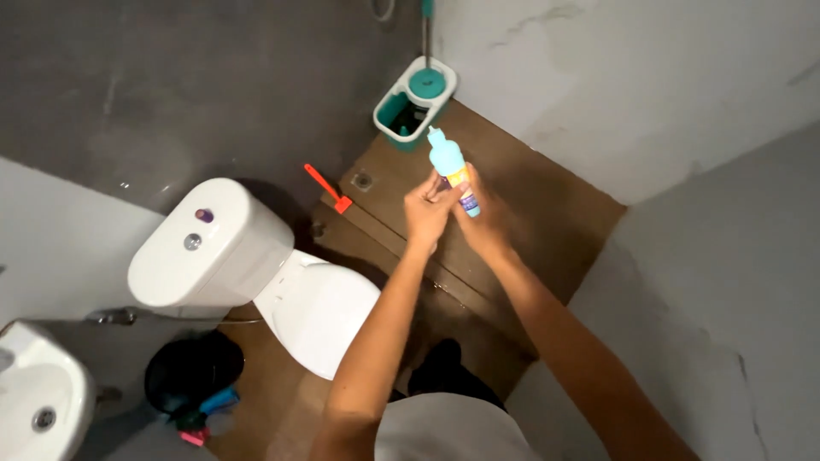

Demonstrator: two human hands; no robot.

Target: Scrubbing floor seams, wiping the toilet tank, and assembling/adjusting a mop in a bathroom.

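A light blue cleaner bottle (448, 160) with an angled nozzle is held upright in front of me, over the brown floor. My right hand (481, 220) wraps the bottle's lower part from the right. My left hand (425, 210) closes on the bottle from the left, fingers against its label. Both arms reach forward from the bottom of the view.
A white toilet (256, 273) with a closed lid stands to the left. A teal and white mop bucket (414, 104) sits in the far corner. A red scraper (328, 188) lies on the floor. A black bin (193, 376) and white sink (38, 397) are at the lower left.
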